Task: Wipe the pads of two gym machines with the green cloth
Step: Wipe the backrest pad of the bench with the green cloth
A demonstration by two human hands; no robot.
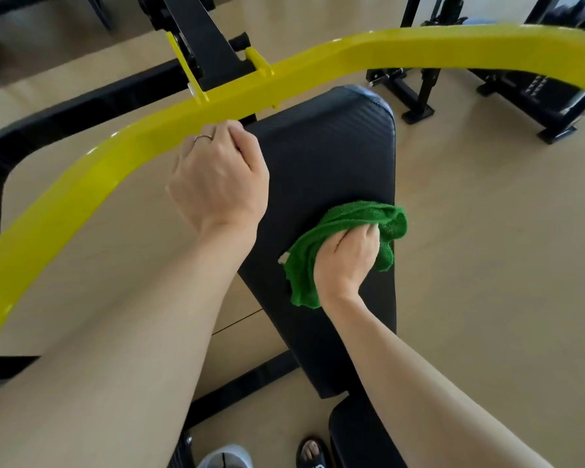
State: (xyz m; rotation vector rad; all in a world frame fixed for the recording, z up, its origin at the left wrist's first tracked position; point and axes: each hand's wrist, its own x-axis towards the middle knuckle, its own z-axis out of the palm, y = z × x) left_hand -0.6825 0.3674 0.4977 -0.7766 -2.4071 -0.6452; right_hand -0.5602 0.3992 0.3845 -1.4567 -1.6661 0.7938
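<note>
A long black back pad (321, 153) of a gym machine runs from the upper middle down toward me. My right hand (347, 261) is shut on the crumpled green cloth (321, 244) and presses it on the pad's right side, about halfway along. My left hand (220, 180) rests at the pad's upper left edge with its fingers curled over that edge, just under the yellow bar (318, 69). A second black pad (355, 434), the seat, shows at the bottom.
The curved yellow bar arches across the view above the pad. Black machine frame (81, 106) lies to the left and behind. Another machine's black stand (416, 106) and a rack (547, 103) stand at the upper right on beige floor. My feet (311, 450) show at the bottom.
</note>
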